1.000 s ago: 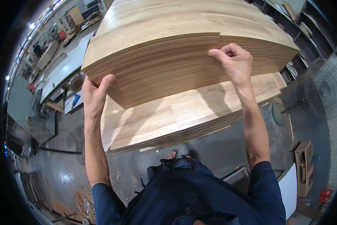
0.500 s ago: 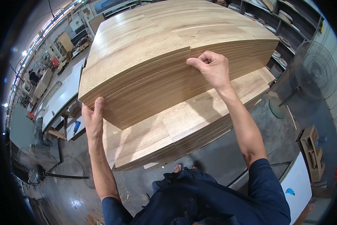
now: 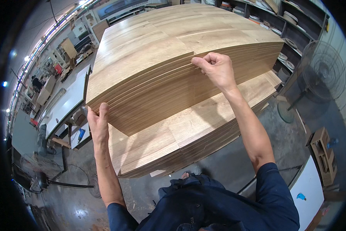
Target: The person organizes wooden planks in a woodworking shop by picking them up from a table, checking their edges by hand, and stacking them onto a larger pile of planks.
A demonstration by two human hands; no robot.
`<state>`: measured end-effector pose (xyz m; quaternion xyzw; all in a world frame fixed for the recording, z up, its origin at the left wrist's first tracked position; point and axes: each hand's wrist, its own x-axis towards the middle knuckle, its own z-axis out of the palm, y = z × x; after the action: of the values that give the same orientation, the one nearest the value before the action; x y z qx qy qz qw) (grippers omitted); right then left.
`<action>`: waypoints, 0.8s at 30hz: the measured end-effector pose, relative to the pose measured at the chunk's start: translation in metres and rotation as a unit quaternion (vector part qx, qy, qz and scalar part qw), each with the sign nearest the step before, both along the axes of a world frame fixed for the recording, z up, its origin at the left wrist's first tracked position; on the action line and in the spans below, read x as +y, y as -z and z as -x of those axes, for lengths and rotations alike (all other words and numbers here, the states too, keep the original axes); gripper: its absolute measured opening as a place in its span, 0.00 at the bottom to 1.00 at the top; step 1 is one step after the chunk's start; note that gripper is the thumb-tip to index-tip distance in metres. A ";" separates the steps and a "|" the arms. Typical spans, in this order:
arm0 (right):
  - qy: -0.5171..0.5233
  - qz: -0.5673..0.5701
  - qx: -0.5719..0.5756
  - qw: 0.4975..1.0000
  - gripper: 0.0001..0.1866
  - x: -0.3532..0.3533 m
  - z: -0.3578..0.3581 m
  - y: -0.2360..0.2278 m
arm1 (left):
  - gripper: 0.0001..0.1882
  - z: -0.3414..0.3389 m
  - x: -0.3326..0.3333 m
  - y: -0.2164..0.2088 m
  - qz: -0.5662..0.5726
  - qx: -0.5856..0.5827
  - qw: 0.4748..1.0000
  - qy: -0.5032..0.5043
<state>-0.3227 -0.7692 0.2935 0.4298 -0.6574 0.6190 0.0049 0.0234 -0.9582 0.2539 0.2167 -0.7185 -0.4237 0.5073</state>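
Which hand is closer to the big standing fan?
Right. The right hand grips the wood panel stack's edge toward the standing fan; the left hand is at the far corner.

Both bare forearms raised from rolled dark blue sleeves toward the tall stack of pale wooden boards, the one landmark here. Left hand flat and open, fingers together and pointing up, palm pressed against the stack's near left corner edge, wrist straight above a near-vertical forearm. Right hand higher, at the stack's front edge near the top layers, fingers curled and pinched at a board's edge, knuckles up, wrist slightly bent, forearm slanting down to the right.
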 end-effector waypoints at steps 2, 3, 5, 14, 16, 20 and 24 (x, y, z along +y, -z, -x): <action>0.009 -0.010 0.019 1.000 0.18 0.001 -0.005 -0.003 | 0.33 -0.001 0.000 0.000 0.002 0.012 1.000 0.000; 0.016 -0.015 0.028 0.999 0.18 0.002 -0.007 -0.004 | 0.33 0.001 -0.001 0.000 0.003 0.017 1.000 0.002; 0.043 -0.025 0.057 0.997 0.17 0.002 -0.007 -0.003 | 0.33 0.005 0.002 -0.001 0.012 0.016 1.000 -0.002; 0.030 -0.035 0.067 0.997 0.14 0.003 -0.011 0.001 | 0.31 0.002 -0.003 0.003 0.039 -0.002 0.999 -0.007; 0.024 -0.048 0.066 0.996 0.14 0.003 -0.013 -0.002 | 0.33 0.006 0.000 0.004 0.059 0.004 0.998 -0.019; 0.072 -0.086 0.080 0.990 0.16 0.005 -0.016 -0.003 | 0.36 0.007 0.003 0.000 0.043 -0.027 0.998 -0.030; 0.075 -0.076 0.088 0.990 0.16 0.010 -0.019 0.002 | 0.37 0.009 0.009 0.000 0.028 -0.001 0.999 -0.034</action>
<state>-0.3033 -0.7591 0.2917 0.4315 -0.7300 0.5244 0.0765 0.0140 -0.9490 0.2537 0.2275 -0.7229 -0.3855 0.5264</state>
